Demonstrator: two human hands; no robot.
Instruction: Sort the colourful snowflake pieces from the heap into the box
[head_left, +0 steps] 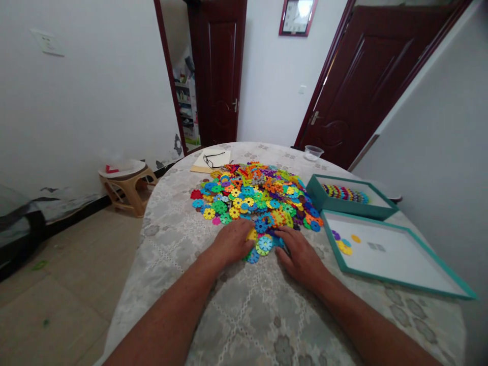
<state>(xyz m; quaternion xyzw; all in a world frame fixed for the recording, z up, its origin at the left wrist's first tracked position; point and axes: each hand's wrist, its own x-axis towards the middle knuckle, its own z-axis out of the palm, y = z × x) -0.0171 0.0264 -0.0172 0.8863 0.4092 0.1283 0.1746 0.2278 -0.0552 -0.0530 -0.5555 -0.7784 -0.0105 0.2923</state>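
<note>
A heap of colourful plastic snowflake discs (247, 201) lies on the patterned tablecloth in front of me. My left hand (234, 241) rests at the heap's near left edge, thumb apart from the fingers, with a yellow disc (252, 234) showing by them. Opposite it, my right hand (299, 254) touches blue discs at the near right edge, its thumb and fingers spread. Between both hands lie a few loose discs, among them a pale blue and yellow-green one (264, 244) and a blue one (253, 255). Some fingertips are hidden among the pieces.
To the right stands a teal box (346, 209) holding rows of stacked discs. In front of it a teal-rimmed lid (381, 277) holds several loose discs. Glasses (209, 160) lie on a notebook (199, 163) at the back left; a clear bowl (312, 152) stands at the far edge.
</note>
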